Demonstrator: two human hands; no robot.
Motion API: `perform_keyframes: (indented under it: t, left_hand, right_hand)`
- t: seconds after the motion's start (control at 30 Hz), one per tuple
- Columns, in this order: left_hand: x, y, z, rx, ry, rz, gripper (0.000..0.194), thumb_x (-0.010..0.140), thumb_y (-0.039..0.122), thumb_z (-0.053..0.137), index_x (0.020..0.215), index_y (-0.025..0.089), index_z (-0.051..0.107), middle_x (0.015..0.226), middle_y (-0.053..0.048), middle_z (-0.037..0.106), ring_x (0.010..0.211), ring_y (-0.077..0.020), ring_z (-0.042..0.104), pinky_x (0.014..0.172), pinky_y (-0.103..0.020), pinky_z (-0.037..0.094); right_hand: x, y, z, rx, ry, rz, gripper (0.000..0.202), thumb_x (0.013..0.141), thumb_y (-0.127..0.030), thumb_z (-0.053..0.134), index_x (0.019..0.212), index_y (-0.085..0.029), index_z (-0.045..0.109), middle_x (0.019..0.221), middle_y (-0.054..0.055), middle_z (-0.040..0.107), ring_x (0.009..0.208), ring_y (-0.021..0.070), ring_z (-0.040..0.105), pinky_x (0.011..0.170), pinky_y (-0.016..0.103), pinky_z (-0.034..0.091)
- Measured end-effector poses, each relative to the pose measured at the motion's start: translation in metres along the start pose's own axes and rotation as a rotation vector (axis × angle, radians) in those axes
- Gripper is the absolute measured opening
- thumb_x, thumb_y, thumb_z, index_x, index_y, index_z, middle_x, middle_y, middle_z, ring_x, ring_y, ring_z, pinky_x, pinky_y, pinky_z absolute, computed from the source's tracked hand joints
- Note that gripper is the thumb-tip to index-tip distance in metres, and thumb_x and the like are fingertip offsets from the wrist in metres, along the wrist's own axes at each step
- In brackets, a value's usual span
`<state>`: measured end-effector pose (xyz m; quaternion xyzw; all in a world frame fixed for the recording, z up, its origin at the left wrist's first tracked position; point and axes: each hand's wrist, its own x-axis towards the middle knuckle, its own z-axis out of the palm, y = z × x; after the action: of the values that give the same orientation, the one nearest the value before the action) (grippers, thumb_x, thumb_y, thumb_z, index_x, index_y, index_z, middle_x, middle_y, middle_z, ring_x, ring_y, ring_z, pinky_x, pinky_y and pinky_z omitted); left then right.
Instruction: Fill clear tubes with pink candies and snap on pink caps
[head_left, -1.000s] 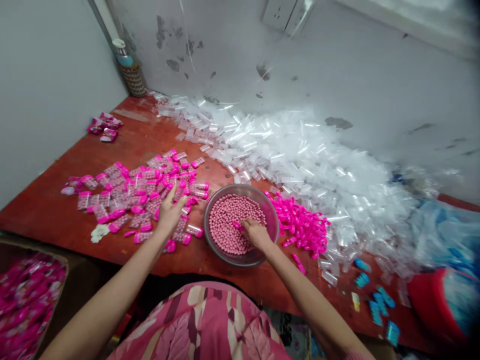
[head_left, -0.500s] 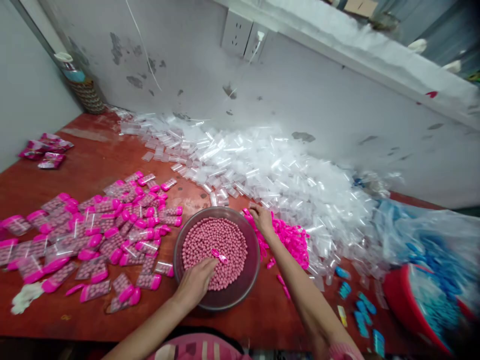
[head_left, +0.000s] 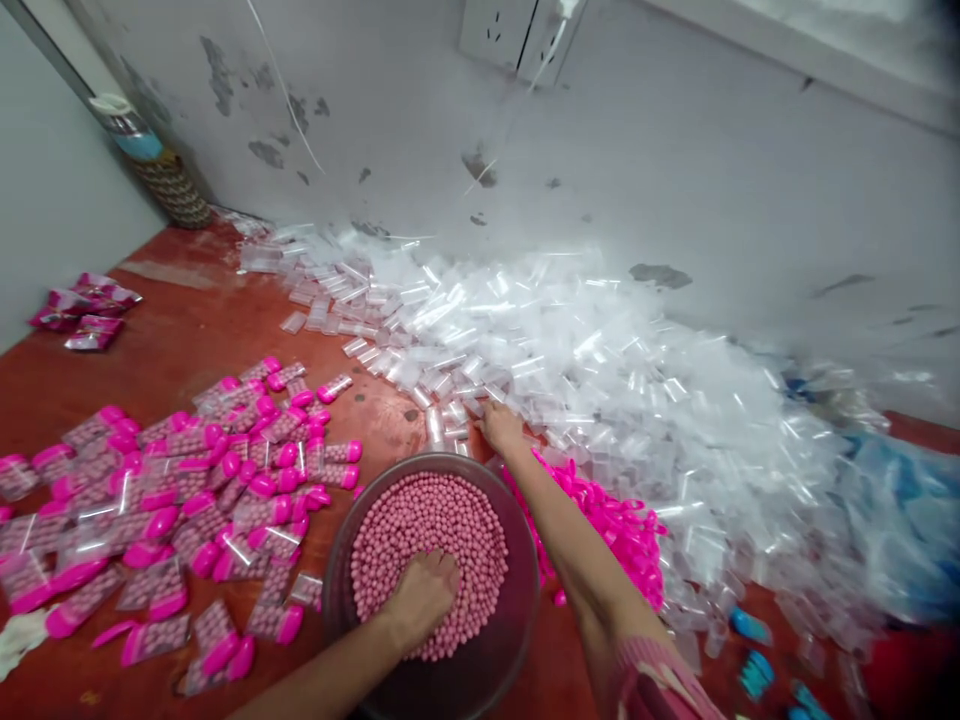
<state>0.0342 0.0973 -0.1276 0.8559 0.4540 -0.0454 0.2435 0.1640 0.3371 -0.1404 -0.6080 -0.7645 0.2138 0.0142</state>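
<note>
My left hand (head_left: 424, 597) is down on the pink beads (head_left: 472, 540) in a dark round bowl (head_left: 525, 610), its fingers curled; what they hold, if anything, is hidden. Beyond the bowl's rim, my right hand (head_left: 500, 428) reaches the near edge of the heap of clear plastic cases (head_left: 555, 330), fingertips at the small cases and bent together; I cannot make out what is in them. Bright pink caps (head_left: 607, 520) lie heaped beside my right forearm. Left of the bowl spread many bead-filled cases with pink caps (head_left: 247, 440).
Shiny pink packets (head_left: 94, 335) lie at the far left, below a patterned cylinder (head_left: 176, 190) in the corner. Blue pieces (head_left: 750, 627) and a bluish plastic bag (head_left: 900, 520) are at the right. A wall (head_left: 375, 100) stands behind the heap.
My right hand has moved from the pink caps to the clear cases. My left hand has gone further into the beads; the pink piece by its fingers no longer shows. The view has shifted closer.
</note>
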Motion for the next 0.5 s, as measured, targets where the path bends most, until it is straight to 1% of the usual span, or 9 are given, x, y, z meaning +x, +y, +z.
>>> perform_keyframes:
  t: [0.1,0.2,0.23,0.3,0.37,0.4,0.43,0.5]
  left_hand:
    - [-0.002,0.006,-0.013,-0.042,0.041,0.030,0.016,0.079,0.011,0.042,0.089,0.015,0.053,0.085,-0.008,0.056,0.078,-0.0219,0.053,0.063,-0.034,0.041]
    - [0.001,0.029,-0.036,-0.150,0.115,0.111,0.018,0.083,0.015,0.037,0.094,0.017,0.051,0.086,-0.006,0.057,0.080,-0.0200,0.053,0.067,-0.033,0.042]
    - [0.003,0.039,-0.044,-0.207,0.138,0.144,0.020,0.083,0.015,0.036,0.097,0.018,0.051,0.088,-0.006,0.057,0.082,-0.0192,0.053,0.070,-0.032,0.043]
    - [0.009,0.057,-0.059,-0.363,0.190,0.215,0.028,0.083,0.013,0.036,0.108,0.020,0.047,0.098,-0.006,0.057,0.090,-0.0172,0.053,0.076,-0.029,0.042]
    - [0.015,0.068,-0.070,-0.565,0.251,0.242,0.034,0.083,0.012,0.037,0.115,0.021,0.043,0.109,-0.006,0.055,0.098,-0.0158,0.051,0.083,-0.027,0.040]
    - [0.017,0.069,-0.074,-0.679,0.288,0.211,0.034,0.082,0.014,0.038,0.115,0.020,0.045,0.110,-0.006,0.056,0.099,-0.0160,0.051,0.085,-0.027,0.040]
    - [0.018,0.068,-0.077,-0.803,0.331,0.143,0.032,0.082,0.017,0.040,0.112,0.020,0.049,0.109,-0.006,0.057,0.099,-0.0168,0.051,0.086,-0.029,0.039]
    - [0.020,0.060,-0.083,-1.083,0.431,-0.058,0.029,0.080,0.027,0.045,0.106,0.019,0.055,0.105,-0.008,0.060,0.097,-0.0189,0.053,0.086,-0.032,0.039]
  right_hand:
    - [-0.001,0.001,-0.003,0.061,-0.023,-0.006,0.024,0.077,-0.027,0.048,0.095,-0.014,0.055,0.103,0.013,0.057,0.099,0.0240,0.050,0.081,0.034,0.037]
    - [-0.016,0.006,-0.020,0.165,-0.052,-0.045,0.023,0.079,-0.031,0.045,0.091,-0.014,0.055,0.095,0.008,0.061,0.089,0.0196,0.055,0.075,0.030,0.041]
    - [-0.025,0.008,-0.028,0.200,-0.063,-0.058,0.024,0.080,-0.033,0.042,0.090,-0.014,0.054,0.091,0.007,0.062,0.084,0.0178,0.056,0.073,0.028,0.042]
    - [-0.047,0.011,-0.047,0.259,-0.089,-0.072,0.028,0.083,-0.036,0.036,0.087,-0.014,0.053,0.080,0.004,0.062,0.072,0.0144,0.058,0.064,0.025,0.044]
    - [-0.076,0.014,-0.068,0.404,-0.116,-0.083,0.032,0.084,-0.039,0.033,0.085,-0.013,0.052,0.071,0.002,0.061,0.061,0.0123,0.056,0.058,0.024,0.044]
    - [-0.092,0.014,-0.078,0.517,-0.128,-0.091,0.033,0.083,-0.041,0.034,0.085,-0.013,0.051,0.068,0.002,0.059,0.058,0.0116,0.055,0.056,0.024,0.043]
    - [-0.108,0.013,-0.087,0.647,-0.145,-0.098,0.032,0.083,-0.042,0.036,0.084,-0.014,0.051,0.067,0.001,0.058,0.057,0.0111,0.054,0.055,0.023,0.043]
    - [-0.140,0.008,-0.099,0.890,-0.212,-0.102,0.030,0.081,-0.043,0.041,0.082,-0.014,0.051,0.064,0.000,0.056,0.055,0.0104,0.053,0.054,0.023,0.042]
